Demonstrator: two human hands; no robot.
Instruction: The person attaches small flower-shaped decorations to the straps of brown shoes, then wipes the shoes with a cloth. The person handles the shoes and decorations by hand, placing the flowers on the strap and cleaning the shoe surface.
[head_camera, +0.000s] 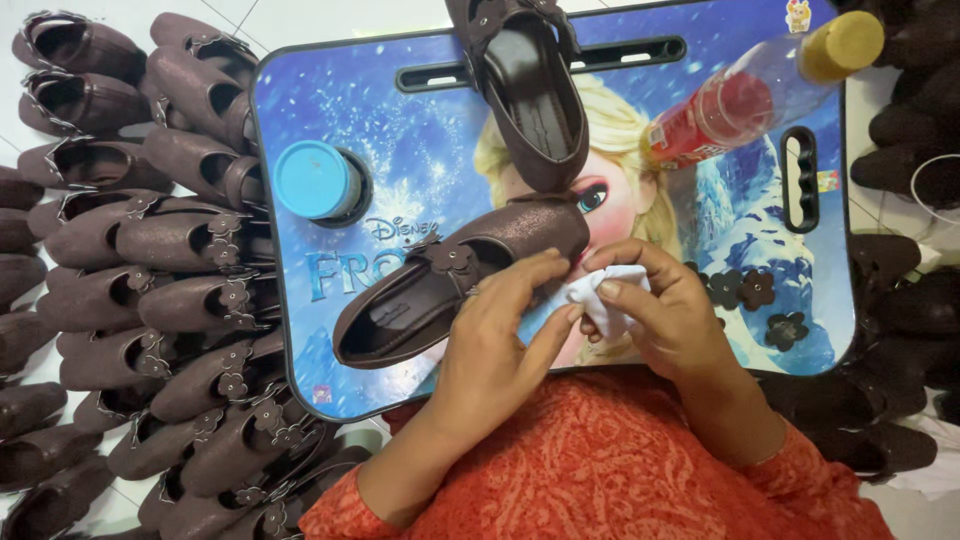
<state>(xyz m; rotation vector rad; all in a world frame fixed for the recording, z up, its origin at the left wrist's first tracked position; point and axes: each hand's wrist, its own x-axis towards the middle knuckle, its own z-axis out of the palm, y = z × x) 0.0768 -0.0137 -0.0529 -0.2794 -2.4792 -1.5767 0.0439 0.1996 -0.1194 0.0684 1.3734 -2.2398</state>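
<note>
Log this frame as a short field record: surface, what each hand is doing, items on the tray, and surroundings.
surface: blue printed lap tray
left hand: fingers on the brown shoe lying on the tray
right hand: pinching a white cloth by the shoe's toe
other items: second shoe, blue-lidded jar, red bottle, loose flower trims
surroundings: rows of brown shoes on the floor

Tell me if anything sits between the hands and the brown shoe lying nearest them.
Nothing visible does. The left hand already rests against the brown shoe on the lap desk, and the right hand holds a white cloth beside its toe.
</note>
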